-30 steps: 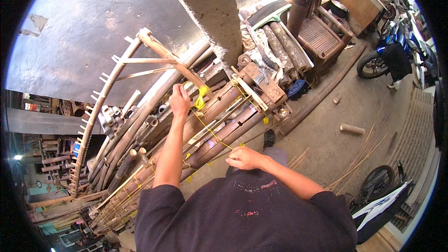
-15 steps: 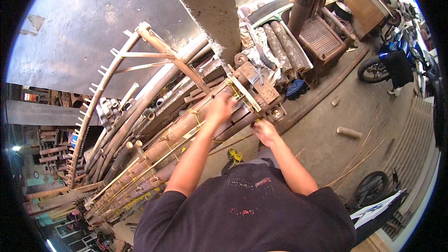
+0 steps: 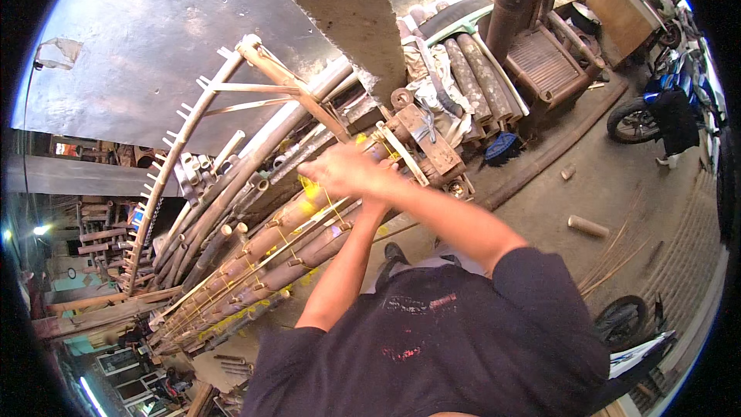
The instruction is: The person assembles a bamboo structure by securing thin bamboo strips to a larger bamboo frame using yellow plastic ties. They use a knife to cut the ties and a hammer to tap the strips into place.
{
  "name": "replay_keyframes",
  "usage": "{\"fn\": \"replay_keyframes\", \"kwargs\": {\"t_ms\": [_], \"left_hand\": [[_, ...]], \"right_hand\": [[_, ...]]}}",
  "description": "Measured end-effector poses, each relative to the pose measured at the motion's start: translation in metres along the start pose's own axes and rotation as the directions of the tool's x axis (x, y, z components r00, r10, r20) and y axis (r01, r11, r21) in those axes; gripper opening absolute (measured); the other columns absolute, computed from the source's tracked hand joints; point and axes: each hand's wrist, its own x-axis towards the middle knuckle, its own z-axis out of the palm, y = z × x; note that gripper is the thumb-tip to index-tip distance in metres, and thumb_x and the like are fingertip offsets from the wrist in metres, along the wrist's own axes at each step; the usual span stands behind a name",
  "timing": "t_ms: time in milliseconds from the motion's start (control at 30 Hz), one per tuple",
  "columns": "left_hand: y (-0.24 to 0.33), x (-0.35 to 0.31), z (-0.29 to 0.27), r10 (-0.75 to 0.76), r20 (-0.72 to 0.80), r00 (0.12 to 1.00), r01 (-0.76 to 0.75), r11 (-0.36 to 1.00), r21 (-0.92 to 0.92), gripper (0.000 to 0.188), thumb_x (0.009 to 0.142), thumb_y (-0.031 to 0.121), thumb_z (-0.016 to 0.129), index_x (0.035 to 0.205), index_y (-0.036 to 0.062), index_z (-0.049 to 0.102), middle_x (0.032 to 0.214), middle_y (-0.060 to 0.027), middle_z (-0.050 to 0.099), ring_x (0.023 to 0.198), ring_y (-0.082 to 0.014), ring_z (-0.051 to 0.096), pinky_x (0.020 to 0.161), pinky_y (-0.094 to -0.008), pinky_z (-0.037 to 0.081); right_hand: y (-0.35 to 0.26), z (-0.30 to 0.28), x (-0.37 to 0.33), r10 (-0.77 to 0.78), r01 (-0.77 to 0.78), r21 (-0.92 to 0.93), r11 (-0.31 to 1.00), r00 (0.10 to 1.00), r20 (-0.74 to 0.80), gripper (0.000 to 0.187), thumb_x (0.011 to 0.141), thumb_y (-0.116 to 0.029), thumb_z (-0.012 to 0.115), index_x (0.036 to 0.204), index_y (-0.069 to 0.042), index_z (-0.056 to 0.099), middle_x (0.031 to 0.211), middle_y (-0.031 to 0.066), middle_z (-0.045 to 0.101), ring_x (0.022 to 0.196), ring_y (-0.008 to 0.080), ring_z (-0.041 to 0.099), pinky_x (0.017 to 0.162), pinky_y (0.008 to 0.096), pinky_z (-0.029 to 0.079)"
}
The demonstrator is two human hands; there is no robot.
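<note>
Head view looks down on a bundle of bamboo poles (image 3: 285, 239) lying slantwise, and everything else sits relative to it. The person's right hand (image 3: 347, 170) rests on the upper end of the bundle, fingers closed around a thin yellow cord (image 3: 312, 193) that runs down across the poles. The left hand (image 3: 370, 202) is tucked just beneath the right, against the same end of the bundle; whether it grips the cord or a pole cannot be told, since the right hand covers it. Beyond the bundle's upper end stands a concrete pillar (image 3: 347, 15), and a curved bamboo frame (image 3: 185, 139) leans just beside the poles. Judging from this, the cord could slip off the smooth round poles if tension drops, letting them roll apart. Crossed, overlapping hands also risk pinching fingers between cord and pole.
</note>
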Motion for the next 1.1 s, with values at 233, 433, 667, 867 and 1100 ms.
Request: {"fn": "replay_keyframes", "kwargs": {"t_ms": [233, 433, 667, 867, 1100], "left_hand": [[0.071, -0.006, -0.041, 0.007, 0.044, 0.999, -0.003, 0.997, -0.078, 0.037, 0.106, 0.035, 0.045, 0.105, 0.0075, 0.069, 0.098, -0.0219, 0.07, 0.098, -0.0437, 0.065, 0.091, -0.0574, 0.038], [0.073, -0.012, -0.033, 0.05, -0.043, 0.998, -0.042, 0.986, 0.159, 0.03, 0.105, 0.033, 0.047, 0.104, 0.0111, 0.068, 0.091, -0.0182, 0.071, 0.091, -0.0366, 0.066, 0.085, -0.0518, 0.038], [0.127, 0.061, -0.106, 0.028, -0.254, 0.967, -0.134, 0.901, -0.413, 0.027, 0.105, 0.019, 0.052, 0.098, 0.0007, 0.071, 0.074, -0.0058, 0.068, 0.069, -0.0133, 0.063, 0.064, -0.0309, 0.047], [-0.005, 0.146, -0.034, 0.044, -0.174, 0.984, -0.03, 0.996, 0.082, 0.03, 0.099, 0.027, 0.052, 0.095, 0.0016, 0.067, 0.096, -0.0265, 0.068, 0.093, -0.0496, 0.063, 0.086, -0.0576, 0.048], [-0.034, 0.102, -0.15, 0.102, 0.082, 0.991, -0.11, 0.989, 0.098, 0.038, 0.098, 0.031, 0.056, 0.117, 0.0004, 0.067, 0.117, -0.0267, 0.067, 0.114, -0.044, 0.062, 0.099, -0.0495, 0.049]], "right_hand": [[0.135, -0.024, 0.054, 0.162, -0.221, 0.202, 0.954, 0.949, 0.271, 0.051, 0.102, -0.045, 0.049, 0.09, -0.001, 0.071, 0.105, 0.0187, 0.072, 0.089, 0.0316, 0.07, 0.08, 0.0476, 0.051], [0.066, -0.04, -0.152, -0.006, -0.069, 0.13, 0.989, 0.865, 0.502, 0.04, 0.101, -0.033, 0.053, 0.086, 0.001, 0.066, 0.09, 0.0261, 0.068, 0.089, 0.0444, 0.066, 0.079, 0.0547, 0.05], [0.116, 0.052, -0.187, 0.102, -0.107, 0.141, 0.984, 0.994, 0.047, 0.039, 0.1, -0.032, 0.057, 0.074, -0.002, 0.062, 0.075, 0.0231, 0.063, 0.075, 0.0413, 0.062, 0.075, 0.0505, 0.048], [0.107, 0.066, -0.196, -0.003, 0.0, -0.102, 0.995, 1.0, -0.026, 0.035, 0.098, -0.03, 0.059, 0.073, -0.005, 0.063, 0.068, 0.0178, 0.062, 0.074, 0.0375, 0.064, 0.085, 0.0455, 0.051], [0.051, 0.119, -0.172, 0.059, -0.156, -0.322, 0.934, 0.955, -0.292, 0.018, 0.088, -0.017, 0.066, 0.081, -0.002, 0.061, 0.081, 0.0203, 0.064, 0.082, 0.0359, 0.065, 0.086, 0.0475, 0.05]]}}
